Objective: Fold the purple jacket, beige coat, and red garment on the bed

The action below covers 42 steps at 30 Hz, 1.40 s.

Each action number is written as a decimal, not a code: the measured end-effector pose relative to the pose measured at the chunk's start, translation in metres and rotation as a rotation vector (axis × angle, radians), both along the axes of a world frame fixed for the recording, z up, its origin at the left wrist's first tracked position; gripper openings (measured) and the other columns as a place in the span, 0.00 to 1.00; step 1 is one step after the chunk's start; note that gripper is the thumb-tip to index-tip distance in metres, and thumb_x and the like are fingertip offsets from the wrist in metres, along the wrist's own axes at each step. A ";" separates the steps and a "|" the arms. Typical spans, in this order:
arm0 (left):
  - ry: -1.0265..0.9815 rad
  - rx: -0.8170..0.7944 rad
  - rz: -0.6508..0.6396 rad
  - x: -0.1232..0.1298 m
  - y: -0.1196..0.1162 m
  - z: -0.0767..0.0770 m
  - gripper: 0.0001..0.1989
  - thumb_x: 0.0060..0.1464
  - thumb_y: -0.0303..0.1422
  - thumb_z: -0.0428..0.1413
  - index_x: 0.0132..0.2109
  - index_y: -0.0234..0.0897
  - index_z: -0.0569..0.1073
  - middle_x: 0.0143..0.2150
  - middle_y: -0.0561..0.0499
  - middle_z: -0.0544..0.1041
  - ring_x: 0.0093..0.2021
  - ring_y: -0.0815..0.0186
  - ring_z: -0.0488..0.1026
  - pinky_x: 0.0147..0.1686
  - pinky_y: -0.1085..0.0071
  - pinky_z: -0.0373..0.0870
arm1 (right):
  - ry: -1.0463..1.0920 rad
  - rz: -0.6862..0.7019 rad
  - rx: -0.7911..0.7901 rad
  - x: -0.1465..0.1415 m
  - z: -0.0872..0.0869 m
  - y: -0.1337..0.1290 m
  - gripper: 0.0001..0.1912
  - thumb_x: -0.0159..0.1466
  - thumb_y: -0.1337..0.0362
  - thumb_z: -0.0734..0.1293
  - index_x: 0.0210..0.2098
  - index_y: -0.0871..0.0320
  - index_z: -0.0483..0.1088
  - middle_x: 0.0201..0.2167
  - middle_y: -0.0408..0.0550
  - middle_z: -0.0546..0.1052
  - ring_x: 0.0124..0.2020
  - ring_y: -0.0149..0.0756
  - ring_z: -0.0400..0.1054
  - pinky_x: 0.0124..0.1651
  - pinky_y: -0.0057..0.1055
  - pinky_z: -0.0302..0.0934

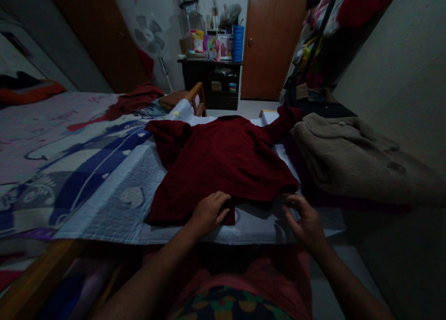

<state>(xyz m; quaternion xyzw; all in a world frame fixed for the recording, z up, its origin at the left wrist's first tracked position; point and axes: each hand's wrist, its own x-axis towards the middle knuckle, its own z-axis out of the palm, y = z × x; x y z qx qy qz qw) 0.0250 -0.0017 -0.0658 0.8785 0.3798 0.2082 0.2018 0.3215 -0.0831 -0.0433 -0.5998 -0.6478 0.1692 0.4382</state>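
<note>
A dark red long-sleeved garment [226,157] lies spread out on a light blue quilted cloth [128,208], its hem toward me and its sleeves out to both sides. My left hand [211,212] rests at the hem near the middle, palm down, with its fingers slightly bent and apart. Just beside the right hem corner, my right hand [304,218] is raised with thumb and fingers apart and nothing between them.
Folded beige clothing [351,157] is piled at the right beside the wall. On the left is a bed with a patterned blue blanket [87,171]. Behind stand a fan [150,34], a dark cabinet [212,83] and a wooden door [268,46].
</note>
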 end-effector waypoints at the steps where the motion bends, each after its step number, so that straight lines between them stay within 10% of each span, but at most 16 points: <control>1: 0.012 0.004 0.007 0.000 0.000 -0.001 0.16 0.56 0.27 0.55 0.52 0.40 0.68 0.49 0.47 0.75 0.49 0.62 0.72 0.49 0.65 0.70 | -0.193 0.054 0.059 -0.001 -0.001 0.001 0.08 0.65 0.64 0.62 0.43 0.55 0.69 0.49 0.55 0.74 0.50 0.43 0.69 0.52 0.44 0.65; 7: 0.024 0.003 0.025 0.000 0.002 -0.004 0.19 0.57 0.24 0.53 0.55 0.41 0.66 0.49 0.49 0.74 0.48 0.64 0.73 0.48 0.67 0.70 | -0.861 0.091 0.079 -0.005 0.000 0.016 0.24 0.63 0.75 0.60 0.56 0.52 0.70 0.47 0.55 0.70 0.47 0.44 0.62 0.50 0.39 0.61; 20: 0.182 0.116 -0.078 -0.005 -0.008 0.012 0.07 0.57 0.23 0.50 0.37 0.39 0.69 0.42 0.49 0.73 0.41 0.63 0.69 0.40 0.68 0.66 | -1.115 0.192 -0.081 0.021 0.024 0.018 0.11 0.63 0.71 0.63 0.42 0.55 0.74 0.55 0.50 0.70 0.45 0.42 0.62 0.46 0.35 0.57; 29: 0.373 0.258 -0.163 -0.006 -0.017 0.003 0.05 0.59 0.25 0.52 0.36 0.38 0.70 0.36 0.50 0.72 0.37 0.63 0.67 0.36 0.67 0.63 | -0.936 0.119 -0.619 0.038 0.015 -0.008 0.14 0.66 0.68 0.58 0.45 0.53 0.73 0.40 0.50 0.78 0.34 0.38 0.73 0.32 0.30 0.58; 36: 0.376 0.222 -0.158 -0.007 -0.026 0.000 0.05 0.58 0.26 0.54 0.41 0.39 0.71 0.39 0.50 0.74 0.40 0.61 0.70 0.40 0.65 0.66 | -0.499 0.267 -0.558 0.058 0.017 -0.025 0.16 0.66 0.61 0.59 0.46 0.55 0.74 0.43 0.51 0.80 0.42 0.39 0.74 0.44 0.30 0.63; 42: 0.278 0.187 -0.161 -0.006 -0.029 -0.005 0.15 0.57 0.23 0.52 0.51 0.39 0.70 0.44 0.48 0.75 0.44 0.61 0.70 0.42 0.66 0.67 | -0.495 0.063 -0.507 0.049 0.041 -0.031 0.17 0.68 0.56 0.56 0.33 0.56 0.72 0.29 0.48 0.79 0.31 0.38 0.74 0.34 0.30 0.60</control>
